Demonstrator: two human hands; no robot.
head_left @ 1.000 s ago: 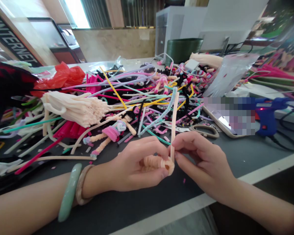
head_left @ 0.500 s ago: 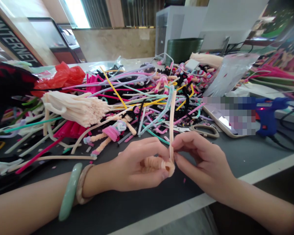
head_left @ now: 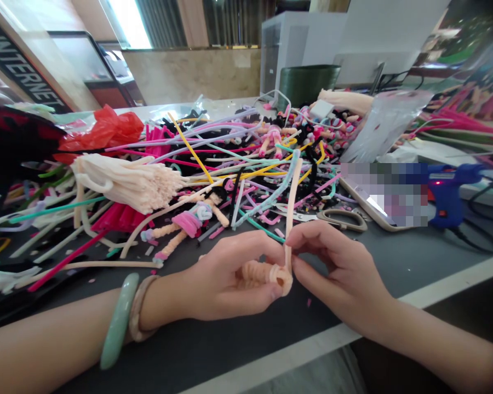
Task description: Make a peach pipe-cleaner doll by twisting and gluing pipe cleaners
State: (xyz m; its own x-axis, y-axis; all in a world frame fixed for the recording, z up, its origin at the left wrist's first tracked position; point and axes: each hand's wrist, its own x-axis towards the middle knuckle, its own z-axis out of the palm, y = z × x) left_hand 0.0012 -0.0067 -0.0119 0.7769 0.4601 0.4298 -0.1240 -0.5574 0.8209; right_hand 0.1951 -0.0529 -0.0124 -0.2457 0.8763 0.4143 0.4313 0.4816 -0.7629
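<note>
My left hand [head_left: 230,276] is closed around a peach coil of wound pipe cleaner [head_left: 257,272], its hollow end facing right. From that end a loose peach pipe cleaner [head_left: 292,205] rises upright. My right hand [head_left: 332,273] pinches this strand between thumb and forefinger, just above the coil. A light blue twisted pipe cleaner [head_left: 267,205] lies behind the strand. On the table to the left rests a small pipe-cleaner doll [head_left: 188,223] with peach limbs and a pink body. The fingers of my left hand partly hide the coil.
Scissors [head_left: 343,220] lie beyond my right hand, beside a phone [head_left: 384,202] and a blue glue gun [head_left: 449,194] with a cord. A bundle of cream pipe cleaners [head_left: 125,180] sits at left. Red plastic [head_left: 107,131] and many coloured stems cover the back. The table's pale edge [head_left: 279,358] runs nearest me.
The upper part of the peach strand has tilted slightly to the right. Both hands stay in nearly the same place, still gripping the coil and strand.
</note>
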